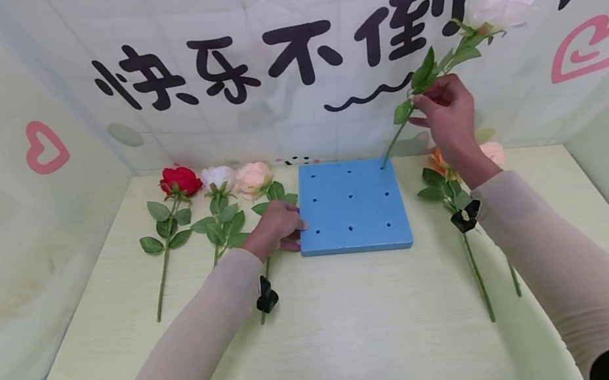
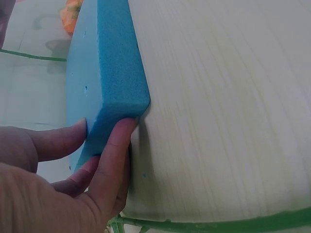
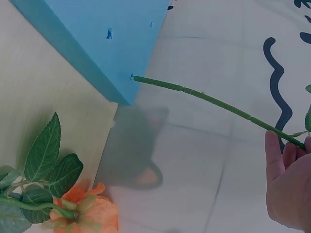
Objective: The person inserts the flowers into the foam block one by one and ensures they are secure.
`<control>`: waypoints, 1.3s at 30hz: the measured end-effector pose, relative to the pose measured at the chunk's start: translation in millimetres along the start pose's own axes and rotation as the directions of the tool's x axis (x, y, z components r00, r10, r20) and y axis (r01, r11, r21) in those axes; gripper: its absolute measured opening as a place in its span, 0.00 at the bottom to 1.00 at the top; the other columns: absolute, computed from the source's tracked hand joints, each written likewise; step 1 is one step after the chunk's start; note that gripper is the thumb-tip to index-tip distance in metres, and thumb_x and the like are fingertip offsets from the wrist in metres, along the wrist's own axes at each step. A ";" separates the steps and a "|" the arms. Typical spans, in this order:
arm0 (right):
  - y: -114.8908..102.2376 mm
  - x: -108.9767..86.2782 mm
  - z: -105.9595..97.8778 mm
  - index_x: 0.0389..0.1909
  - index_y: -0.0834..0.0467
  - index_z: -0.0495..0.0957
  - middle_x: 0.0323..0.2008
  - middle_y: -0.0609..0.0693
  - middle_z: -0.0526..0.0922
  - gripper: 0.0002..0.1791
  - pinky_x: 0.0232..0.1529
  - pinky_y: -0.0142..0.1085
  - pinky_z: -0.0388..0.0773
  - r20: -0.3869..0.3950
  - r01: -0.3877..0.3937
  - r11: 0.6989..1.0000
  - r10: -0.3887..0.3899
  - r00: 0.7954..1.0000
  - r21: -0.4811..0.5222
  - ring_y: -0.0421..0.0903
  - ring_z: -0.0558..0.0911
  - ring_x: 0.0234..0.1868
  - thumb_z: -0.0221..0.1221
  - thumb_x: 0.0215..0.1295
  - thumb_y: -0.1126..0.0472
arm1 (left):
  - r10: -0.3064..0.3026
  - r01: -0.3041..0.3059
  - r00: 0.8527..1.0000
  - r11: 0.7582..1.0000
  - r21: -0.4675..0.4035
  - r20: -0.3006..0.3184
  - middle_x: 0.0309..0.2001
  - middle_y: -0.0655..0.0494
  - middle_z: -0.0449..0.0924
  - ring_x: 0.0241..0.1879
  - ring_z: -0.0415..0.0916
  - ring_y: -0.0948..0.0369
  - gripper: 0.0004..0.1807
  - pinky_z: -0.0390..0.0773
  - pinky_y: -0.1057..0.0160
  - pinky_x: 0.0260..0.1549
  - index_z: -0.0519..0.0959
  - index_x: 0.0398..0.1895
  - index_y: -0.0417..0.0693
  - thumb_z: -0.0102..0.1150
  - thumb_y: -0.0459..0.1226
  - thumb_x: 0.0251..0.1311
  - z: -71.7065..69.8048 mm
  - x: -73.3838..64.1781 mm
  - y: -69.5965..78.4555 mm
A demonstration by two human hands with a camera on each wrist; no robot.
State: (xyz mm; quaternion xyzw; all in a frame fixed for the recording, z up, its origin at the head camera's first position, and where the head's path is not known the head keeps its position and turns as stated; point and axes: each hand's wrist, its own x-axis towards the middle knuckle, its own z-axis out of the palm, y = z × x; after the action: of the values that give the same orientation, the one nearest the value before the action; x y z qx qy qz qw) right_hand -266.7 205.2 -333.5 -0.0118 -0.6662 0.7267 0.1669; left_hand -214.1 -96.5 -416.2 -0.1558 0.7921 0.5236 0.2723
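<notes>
A pale pinkish-white artificial rose [image 1: 499, 3] leans up to the right, its green stem pinched between the thumb and fingers of my right hand [image 1: 451, 120]. In the right wrist view the lower end of that stem [image 3: 214, 100] meets a corner hole of the blue foam block [image 1: 369, 211]; how deep it sits cannot be told. The block lies flat, with small holes in rows. My left hand [image 1: 276, 226] grips its left edge, the thumb on the top face and the fingers against the side, as the left wrist view shows.
Left of the block lie a red rose [image 1: 181, 180], a white rose [image 1: 217, 177] and a peach rose [image 1: 253, 178]. An orange rose [image 3: 90, 211] and another peach rose [image 1: 493, 152] lie to the right, partly behind my right forearm. A printed cloth [image 1: 294, 125] hangs behind the table.
</notes>
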 end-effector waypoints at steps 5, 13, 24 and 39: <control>1.7 0.2 2.0 0.42 0.55 0.72 0.39 0.53 0.77 0.10 0.34 0.34 0.85 -0.005 -0.005 1.000 0.005 1.000 -0.013 0.44 0.83 0.39 0.61 0.64 0.68 | -0.003 0.003 1.000 1.000 0.004 0.001 0.43 0.40 0.78 0.37 0.80 0.51 0.28 0.86 0.53 0.31 0.66 0.67 0.40 0.57 0.27 0.63 0.0 0.0 0.3; 4.9 -0.5 2.9 0.42 0.55 0.72 0.38 0.51 0.76 0.10 0.34 0.33 0.85 -0.005 -0.013 0.999 0.013 1.000 -0.044 0.44 0.82 0.38 0.61 0.64 0.68 | -0.002 0.002 1.000 1.000 0.011 0.005 0.42 0.40 0.78 0.36 0.80 0.51 0.28 0.86 0.54 0.30 0.66 0.67 0.41 0.57 0.27 0.63 0.7 0.0 0.8; 14.7 -2.3 6.2 0.41 0.55 0.72 0.37 0.50 0.76 0.10 0.34 0.32 0.85 0.011 -0.030 0.997 0.031 0.999 -0.077 0.43 0.81 0.38 0.62 0.64 0.67 | 0.000 0.000 1.000 1.000 0.006 0.014 0.42 0.41 0.77 0.36 0.78 0.52 0.29 0.86 0.53 0.32 0.65 0.69 0.40 0.57 0.27 0.64 0.1 -1.0 -1.2; 24.3 0.1 8.8 0.37 0.55 0.71 0.34 0.49 0.77 0.09 0.33 0.32 0.85 0.013 -0.012 0.999 0.013 1.000 -0.052 0.42 0.81 0.35 0.61 0.63 0.70 | -0.014 0.014 1.000 1.000 0.011 0.007 0.42 0.40 0.78 0.37 0.79 0.50 0.28 0.86 0.56 0.27 0.67 0.67 0.41 0.58 0.27 0.63 -1.9 4.4 0.0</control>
State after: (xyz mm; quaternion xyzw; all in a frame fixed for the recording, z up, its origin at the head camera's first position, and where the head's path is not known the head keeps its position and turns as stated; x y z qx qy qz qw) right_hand -274.4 195.5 -356.1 -0.0155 -0.6860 0.7101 0.1577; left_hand -218.1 -98.1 -418.3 -0.1578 0.7928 0.5180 0.2796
